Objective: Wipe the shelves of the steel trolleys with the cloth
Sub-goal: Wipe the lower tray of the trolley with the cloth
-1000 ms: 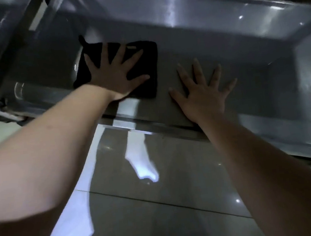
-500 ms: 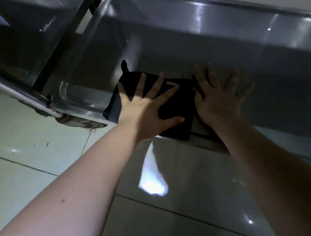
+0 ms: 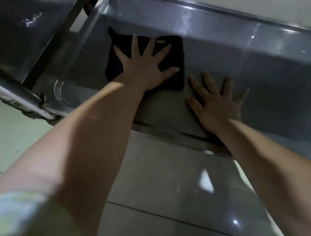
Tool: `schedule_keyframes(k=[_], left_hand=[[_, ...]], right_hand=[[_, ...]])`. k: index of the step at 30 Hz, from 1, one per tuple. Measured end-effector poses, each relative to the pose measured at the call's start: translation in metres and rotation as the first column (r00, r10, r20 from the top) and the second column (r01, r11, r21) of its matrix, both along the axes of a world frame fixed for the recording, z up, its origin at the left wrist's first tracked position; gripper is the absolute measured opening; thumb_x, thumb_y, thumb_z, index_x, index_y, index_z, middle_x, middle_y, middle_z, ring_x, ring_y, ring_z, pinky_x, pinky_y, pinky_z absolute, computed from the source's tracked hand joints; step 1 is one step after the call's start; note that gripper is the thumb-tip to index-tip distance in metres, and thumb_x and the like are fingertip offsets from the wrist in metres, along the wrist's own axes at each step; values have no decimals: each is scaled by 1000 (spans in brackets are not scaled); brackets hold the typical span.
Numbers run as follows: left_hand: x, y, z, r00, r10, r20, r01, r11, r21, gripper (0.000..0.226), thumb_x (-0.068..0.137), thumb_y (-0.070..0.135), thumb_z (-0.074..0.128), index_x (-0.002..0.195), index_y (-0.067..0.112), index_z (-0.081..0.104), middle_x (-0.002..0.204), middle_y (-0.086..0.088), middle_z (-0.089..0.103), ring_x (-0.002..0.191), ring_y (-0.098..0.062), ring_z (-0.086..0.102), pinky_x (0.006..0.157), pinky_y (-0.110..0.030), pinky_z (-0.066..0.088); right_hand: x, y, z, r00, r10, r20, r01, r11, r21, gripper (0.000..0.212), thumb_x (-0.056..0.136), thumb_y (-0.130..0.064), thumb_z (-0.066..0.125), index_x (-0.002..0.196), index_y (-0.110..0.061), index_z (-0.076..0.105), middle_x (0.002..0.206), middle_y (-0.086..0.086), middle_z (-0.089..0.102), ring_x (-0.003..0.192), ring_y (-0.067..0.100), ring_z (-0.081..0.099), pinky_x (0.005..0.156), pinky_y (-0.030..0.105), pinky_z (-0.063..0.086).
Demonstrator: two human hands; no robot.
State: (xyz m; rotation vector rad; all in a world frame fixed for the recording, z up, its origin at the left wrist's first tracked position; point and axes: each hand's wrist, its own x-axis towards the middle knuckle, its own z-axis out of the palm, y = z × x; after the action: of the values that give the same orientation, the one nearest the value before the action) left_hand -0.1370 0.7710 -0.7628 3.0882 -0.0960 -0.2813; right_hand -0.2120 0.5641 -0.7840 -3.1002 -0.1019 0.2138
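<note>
The left hand (image 3: 145,69) lies flat, fingers spread and straight, pressing a dark cloth (image 3: 175,52) onto the steel shelf (image 3: 274,86) at upper centre of the frame, near the back wall. The right hand (image 3: 217,107) rests flat on bare steel just lower right, holding nothing. Half a second ago cloth and right hand touched; now they are apart, so the wipe seems to be heading left.

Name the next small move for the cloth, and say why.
Probably slide the cloth rightward along the shelf: the left hand presses it flat near the left end, and a long stretch lies to the right, where the right hand rests.
</note>
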Motion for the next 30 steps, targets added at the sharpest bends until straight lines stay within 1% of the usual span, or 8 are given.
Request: schedule_keyframes(k=[4,6,10,14,19,24,27,30], left_hand=[[-80,13,-6,988,-147,46,147,989,-1,81,69,90,-1,145,61,-7,164,10,-9,148,-37,-11,103,-78,-7],[-111,29,-9,983,-176,58,177,984,-12,82,66,91,1,143,64,-5,163,12,-7,148,-35,-10,101,-77,-6],[-88,81,-3,999,-53,-6,53,997,-61,87,59,100,12,138,69,-7,162,19,-10,149,-26,-14,107,-74,-6],[-59,120,1,994,105,-31,-104,994,36,85,57,95,4,136,69,-15,161,17,-15,149,-29,-15,107,-74,-6],[-64,75,-7,997,73,8,-73,997,-2,86,59,95,1,140,65,-11,162,14,-17,147,-36,-16,104,-76,-5],[-77,4,-7,999,-49,4,49,998,-26,81,71,92,13,143,62,-9,162,12,-17,147,-36,-18,103,-77,-8],[-92,33,-6,998,-67,4,67,997,-40,85,63,95,12,140,66,-7,162,16,-14,148,-32,-16,102,-77,-7],[-103,87,-1,998,3,-58,-7,998,-64,84,58,99,14,134,73,-9,159,23,-17,148,-26,-17,105,-75,-6]], right_hand=[[2,-2,0,1000,9,-25,-9,1000,18,59,86,-75,7,142,-64,-9,158,-27,-13,147,36,-16,103,77,-9],[1,-2,-2,999,10,-33,-9,1000,18,60,83,-76,6,140,-65,-11,158,-27,-14,147,36,-17,102,77,-11],[1,-2,-2,1000,7,-2,-7,1000,24,63,79,-81,4,139,-66,-10,159,-26,-10,148,36,-13,103,75,-11],[2,-2,-2,1000,-1,5,0,999,33,63,81,-81,8,140,-66,-7,159,-27,-8,148,35,-12,106,75,-8],[1,2,-1,1000,-17,16,17,1000,15,61,86,-77,12,143,-63,-4,160,-25,-6,148,37,-10,106,75,-6],[2,-1,1,1000,-16,-11,16,1000,24,62,84,-77,11,142,-64,-4,159,-27,-8,148,35,-11,106,76,-5],[2,0,2,1000,-15,-2,15,999,39,64,82,-79,14,142,-65,-2,159,-27,-4,149,34,-9,107,75,-4],[3,0,3,1000,-17,-10,17,999,37,66,79,-81,11,142,-65,-3,159,-27,-4,149,34,-8,107,74,-4]])
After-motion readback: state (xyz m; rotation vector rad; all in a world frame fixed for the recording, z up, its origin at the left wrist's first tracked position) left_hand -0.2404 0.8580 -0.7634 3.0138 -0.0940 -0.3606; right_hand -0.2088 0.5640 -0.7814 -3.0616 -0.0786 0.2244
